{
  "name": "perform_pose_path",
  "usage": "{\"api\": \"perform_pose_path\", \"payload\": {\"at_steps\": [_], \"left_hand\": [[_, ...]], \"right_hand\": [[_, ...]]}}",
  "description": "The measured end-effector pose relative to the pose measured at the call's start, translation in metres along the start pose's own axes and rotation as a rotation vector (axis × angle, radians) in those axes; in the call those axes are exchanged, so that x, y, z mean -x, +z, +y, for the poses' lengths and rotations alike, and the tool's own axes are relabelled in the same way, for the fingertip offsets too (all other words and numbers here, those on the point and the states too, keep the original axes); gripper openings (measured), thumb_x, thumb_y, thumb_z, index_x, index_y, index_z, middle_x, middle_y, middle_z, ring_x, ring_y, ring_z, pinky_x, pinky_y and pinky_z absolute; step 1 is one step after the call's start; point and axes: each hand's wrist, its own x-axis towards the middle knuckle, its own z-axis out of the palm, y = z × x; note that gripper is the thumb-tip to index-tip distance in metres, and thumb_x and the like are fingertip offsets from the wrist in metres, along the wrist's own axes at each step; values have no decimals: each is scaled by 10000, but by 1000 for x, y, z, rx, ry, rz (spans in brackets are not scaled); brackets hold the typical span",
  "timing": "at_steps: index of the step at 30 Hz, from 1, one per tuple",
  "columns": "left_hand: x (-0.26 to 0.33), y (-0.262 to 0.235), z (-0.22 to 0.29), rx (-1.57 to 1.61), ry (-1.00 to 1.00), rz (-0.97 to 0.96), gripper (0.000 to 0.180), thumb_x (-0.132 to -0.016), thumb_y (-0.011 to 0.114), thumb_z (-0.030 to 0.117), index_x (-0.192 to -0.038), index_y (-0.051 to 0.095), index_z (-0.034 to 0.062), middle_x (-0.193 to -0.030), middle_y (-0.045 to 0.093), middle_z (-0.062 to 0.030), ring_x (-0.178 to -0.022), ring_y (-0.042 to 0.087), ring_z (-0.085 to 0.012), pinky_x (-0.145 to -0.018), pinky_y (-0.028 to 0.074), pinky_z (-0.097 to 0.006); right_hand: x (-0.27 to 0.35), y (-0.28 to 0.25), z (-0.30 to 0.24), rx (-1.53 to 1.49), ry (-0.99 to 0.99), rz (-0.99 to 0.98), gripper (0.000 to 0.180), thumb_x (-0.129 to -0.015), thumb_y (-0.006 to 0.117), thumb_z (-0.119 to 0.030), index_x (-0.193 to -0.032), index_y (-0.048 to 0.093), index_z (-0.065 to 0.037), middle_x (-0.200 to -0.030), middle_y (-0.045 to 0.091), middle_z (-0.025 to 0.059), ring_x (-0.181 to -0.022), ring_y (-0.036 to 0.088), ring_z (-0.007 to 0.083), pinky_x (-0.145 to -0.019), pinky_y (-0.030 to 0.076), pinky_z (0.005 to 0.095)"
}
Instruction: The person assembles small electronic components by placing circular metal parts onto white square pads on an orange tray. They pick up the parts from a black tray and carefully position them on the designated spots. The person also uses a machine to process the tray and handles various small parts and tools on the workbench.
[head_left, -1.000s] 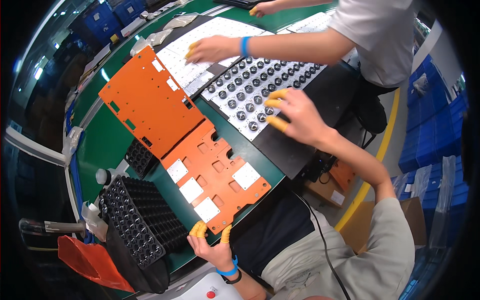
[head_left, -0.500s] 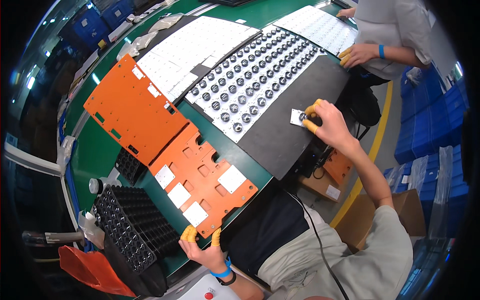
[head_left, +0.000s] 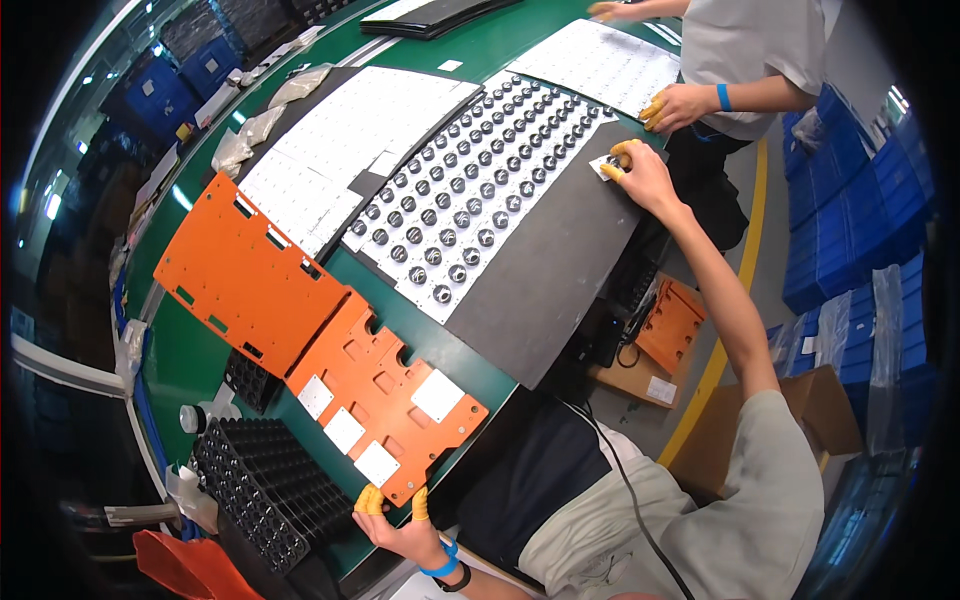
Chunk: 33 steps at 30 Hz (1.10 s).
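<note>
My left hand (head_left: 400, 525), with yellow finger cots, pinches the near edge of a small orange plate (head_left: 385, 385) that carries three white square pads. My right arm stretches far out, and my right hand (head_left: 635, 170) pinches a small white square piece (head_left: 603, 165) against the far end of a dark grey mat (head_left: 545, 265). A white panel (head_left: 470, 185) studded with rows of round black lenses lies on that mat, just left of my right hand.
A larger orange plate (head_left: 245, 280) lies left on the green table (head_left: 180, 355). Black slotted trays (head_left: 250, 480) sit at the near left corner. A co-worker's hand (head_left: 680, 105) with yellow fingertips rests by another white panel (head_left: 600, 60). Blue bins (head_left: 850, 200) stand at right.
My right hand left the lens panel, took a small white square and carried it farther along the grey mat. The co-worker's arm drew back from the panels. My left hand stayed put.
</note>
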Motion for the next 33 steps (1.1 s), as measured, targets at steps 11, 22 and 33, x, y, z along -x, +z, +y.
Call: {"api": "perform_pose_path", "payload": {"at_steps": [11,22,33], "left_hand": [[2,-4,0,-49,4,-49,647,-685,862,480,-1052,640,-5,-1008,594,-112,-893,548,-272,-690,425,-351],[0,-5,6,-42,-26,-53,687,-667,851,534,-1037,648,-8,-1007,609,-123,-963,577,-305,-743,457,-372],[0,-6,7,-57,-54,-78,684,-680,845,536,-1040,654,-14,-1011,614,-127,-972,571,-312,-766,453,-394]], "right_hand": [[-102,46,67,-60,122,287,349,-907,654,-284,-1117,680,-6,-1149,656,230,-1123,605,362,-953,463,434],[-139,51,73,-155,158,24,235,-875,652,-79,-1080,713,17,-1005,730,199,-954,705,293,-864,529,371],[-152,56,70,-168,117,0,234,-861,635,4,-1079,713,29,-986,740,176,-911,715,253,-818,544,343]]}}
